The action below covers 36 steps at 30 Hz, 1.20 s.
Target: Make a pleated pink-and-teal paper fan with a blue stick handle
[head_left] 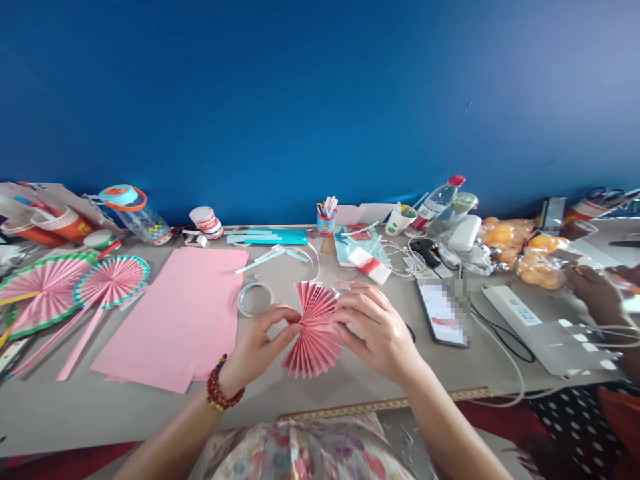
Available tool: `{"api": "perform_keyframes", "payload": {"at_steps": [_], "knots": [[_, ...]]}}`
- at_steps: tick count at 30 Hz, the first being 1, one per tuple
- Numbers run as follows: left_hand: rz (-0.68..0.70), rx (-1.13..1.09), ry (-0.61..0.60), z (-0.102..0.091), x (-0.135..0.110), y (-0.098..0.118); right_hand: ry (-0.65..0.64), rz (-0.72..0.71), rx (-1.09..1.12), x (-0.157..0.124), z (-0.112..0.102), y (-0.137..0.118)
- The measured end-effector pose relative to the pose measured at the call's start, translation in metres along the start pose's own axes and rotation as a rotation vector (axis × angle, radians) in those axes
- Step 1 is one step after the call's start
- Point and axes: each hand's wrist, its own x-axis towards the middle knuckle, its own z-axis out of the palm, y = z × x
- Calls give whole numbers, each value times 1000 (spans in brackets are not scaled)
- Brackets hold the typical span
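Paper fan, pink, part-spread, over desk between pink sheets and smartphone. Pinches gathered middle with left hand, right edge with right hand. Likely spreading pleats; probably calls next for firm centre, evened folds.

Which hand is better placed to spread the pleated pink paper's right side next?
Probably the right hand: it is at that side, while the left hand pinches the pleated pink paper at its gathered middle.

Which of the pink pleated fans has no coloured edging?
The plain fan between the left hand and right hand; the green-edged fan and blue-edged fan lie left.
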Motion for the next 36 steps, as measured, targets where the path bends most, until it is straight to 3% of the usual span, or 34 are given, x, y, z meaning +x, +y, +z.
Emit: {"api": "perform_keyframes", "payload": {"at_steps": [6,10,12,16,20,26,32,36], "knots": [[-218,-289,36,10,-1,-3,77,45,177,-3,1,2],[-436,-691,26,17,-2,-7,309,278,412,-12,15,0],[-490,-844,-5,19,-3,-9,343,375,504,-17,26,-3],[-482,-1112,-200,27,-4,-17,238,400,583,-21,40,-11],[-472,-1228,-389,37,-3,-24,199,416,647,-19,48,-14],[-544,-1633,-452,39,-5,-17,208,548,906,-18,61,-15],[-610,-1680,-422,37,-9,-8,93,786,1410,-16,66,-24],[-625,-1701,-463,41,-9,-9,85,848,1568,-9,65,-28]]}}
